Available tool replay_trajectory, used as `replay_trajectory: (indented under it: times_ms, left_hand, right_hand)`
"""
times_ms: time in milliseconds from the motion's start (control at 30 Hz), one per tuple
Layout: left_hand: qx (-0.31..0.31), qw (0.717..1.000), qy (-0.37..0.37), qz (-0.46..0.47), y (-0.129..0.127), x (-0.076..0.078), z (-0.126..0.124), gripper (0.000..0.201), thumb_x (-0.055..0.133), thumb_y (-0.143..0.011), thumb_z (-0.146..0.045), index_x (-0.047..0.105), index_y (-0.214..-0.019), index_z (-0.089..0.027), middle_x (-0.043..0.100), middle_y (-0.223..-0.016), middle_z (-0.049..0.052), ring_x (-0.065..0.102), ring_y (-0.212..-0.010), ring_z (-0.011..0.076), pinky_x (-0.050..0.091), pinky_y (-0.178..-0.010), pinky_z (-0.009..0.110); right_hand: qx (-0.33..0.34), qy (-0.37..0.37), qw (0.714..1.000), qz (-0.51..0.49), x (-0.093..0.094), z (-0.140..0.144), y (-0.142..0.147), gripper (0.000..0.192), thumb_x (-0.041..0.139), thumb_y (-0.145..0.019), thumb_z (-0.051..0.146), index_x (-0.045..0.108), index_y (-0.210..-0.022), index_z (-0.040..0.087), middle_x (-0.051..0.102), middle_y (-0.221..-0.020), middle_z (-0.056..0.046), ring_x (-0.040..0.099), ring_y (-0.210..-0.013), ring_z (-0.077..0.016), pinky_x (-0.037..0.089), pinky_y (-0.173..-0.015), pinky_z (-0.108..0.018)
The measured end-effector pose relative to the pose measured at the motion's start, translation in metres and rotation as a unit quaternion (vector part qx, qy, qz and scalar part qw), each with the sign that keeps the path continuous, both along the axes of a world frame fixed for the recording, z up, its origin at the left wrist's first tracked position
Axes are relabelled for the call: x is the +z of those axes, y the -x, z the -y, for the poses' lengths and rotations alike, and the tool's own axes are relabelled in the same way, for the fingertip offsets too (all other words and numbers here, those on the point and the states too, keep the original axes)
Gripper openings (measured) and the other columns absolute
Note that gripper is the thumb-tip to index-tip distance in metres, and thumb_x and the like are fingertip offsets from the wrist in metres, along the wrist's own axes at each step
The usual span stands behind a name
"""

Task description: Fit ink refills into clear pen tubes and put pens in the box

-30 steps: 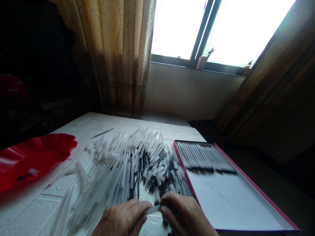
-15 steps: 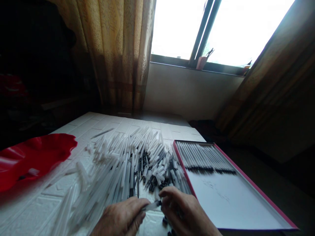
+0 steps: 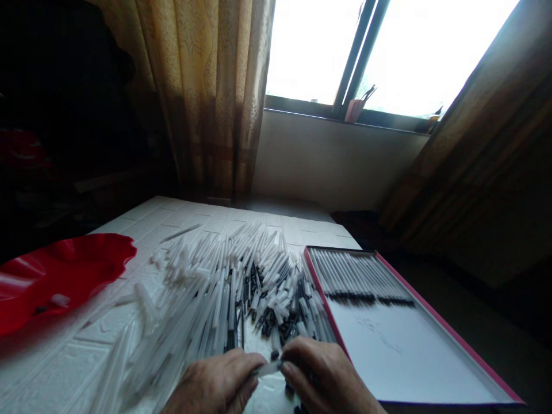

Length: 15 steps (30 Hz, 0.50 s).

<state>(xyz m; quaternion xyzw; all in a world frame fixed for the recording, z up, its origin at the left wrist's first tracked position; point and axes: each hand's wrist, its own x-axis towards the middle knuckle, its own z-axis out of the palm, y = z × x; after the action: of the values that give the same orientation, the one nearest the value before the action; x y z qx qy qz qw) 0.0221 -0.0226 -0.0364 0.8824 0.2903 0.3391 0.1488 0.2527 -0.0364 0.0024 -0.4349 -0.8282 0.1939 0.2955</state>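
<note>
Low in the head view, my left hand grips a translucent pen between thumb and fingers, most of its barrel hidden in the palm. My right hand pinches the dark end of the same pen, so both hands are joined by it. Just beyond my fingers lies a loose pile of clear pen barrels. White caps and thin dark refills are heaped among black pieces at its right side. A few small black parts sit below, partly covered by my right hand.
A shallow pink-edged box stands on the right, with a row of black-ended pens along its far side. At the left is a red wavy-rimmed dish with small pieces inside. The white brick-patterned table reaches toward the curtain.
My right hand's fingers have closed in on the pen's dark end, and the pen sits slightly lower. The pile, box and dish look unchanged.
</note>
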Motion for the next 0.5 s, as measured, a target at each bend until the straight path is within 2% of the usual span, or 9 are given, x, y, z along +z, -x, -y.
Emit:
replay_trajectory:
  times_ms: [200, 267, 333, 367, 500]
  left_hand:
    - [-0.008, 1.0, -0.006, -0.01, -0.001, -0.006, 0.001, 0.028, 0.035, -0.1, -0.031, 0.059, -0.115, -0.027, 0.075, -0.086, 0.002, 0.075, -0.074, 0.0159, 0.055, -0.059, 0.015]
    - [-0.009, 1.0, 0.006, -0.009, 0.0, -0.002, 0.001, 0.027, 0.036, -0.1, -0.031, 0.059, -0.114, -0.027, 0.076, -0.087, 0.002, 0.075, -0.074, 0.0158, 0.054, -0.06, 0.015]
    - [-0.007, 1.0, 0.015, -0.001, 0.0, 0.005, 0.002, 0.025, 0.039, -0.099, -0.029, 0.058, -0.114, -0.028, 0.076, -0.087, 0.001, 0.075, -0.074, 0.0157, 0.055, -0.061, 0.015]
    - [-0.005, 1.0, 0.02, 0.0, 0.001, 0.01, 0.002, 0.024, 0.04, -0.099, -0.028, 0.058, -0.114, -0.028, 0.076, -0.088, 0.0, 0.075, -0.074, 0.0156, 0.055, -0.061, 0.015]
    - [-0.002, 0.998, 0.057, -0.026, 0.002, 0.021, 0.004, 0.024, 0.045, -0.097, -0.021, 0.058, -0.116, -0.028, 0.077, -0.095, 0.0, 0.076, -0.084, 0.0157, 0.055, -0.07, 0.015]
  right_hand:
    - [0.004, 0.037, 0.999, 0.022, 0.007, 0.001, -0.001, 0.038, 0.039, -0.097, 0.031, 0.057, -0.065, 0.02, 0.065, -0.056, -0.004, 0.062, -0.05, -0.0139, 0.038, -0.048, -0.021]
    - [0.004, 0.047, 0.999, 0.003, 0.008, 0.001, -0.002, 0.029, 0.042, -0.095, 0.03, 0.061, -0.075, 0.019, 0.067, -0.061, -0.003, 0.063, -0.053, -0.0142, 0.04, -0.05, -0.021]
    - [0.004, 0.057, 0.998, -0.021, 0.005, 0.001, -0.003, 0.017, 0.049, -0.089, 0.027, 0.063, -0.093, 0.02, 0.07, -0.068, -0.002, 0.063, -0.055, -0.0138, 0.042, -0.052, -0.021]
    - [0.005, 0.058, 0.998, -0.029, 0.003, 0.0, -0.003, 0.017, 0.051, -0.086, 0.025, 0.062, -0.099, 0.02, 0.07, -0.07, -0.001, 0.062, -0.054, -0.0134, 0.042, -0.052, -0.021]
    - [0.009, 0.032, 0.999, -0.04, -0.005, 0.0, -0.003, 0.016, 0.05, -0.082, 0.018, 0.06, -0.093, 0.022, 0.066, -0.066, 0.001, 0.059, -0.052, -0.0127, 0.041, -0.051, -0.021]
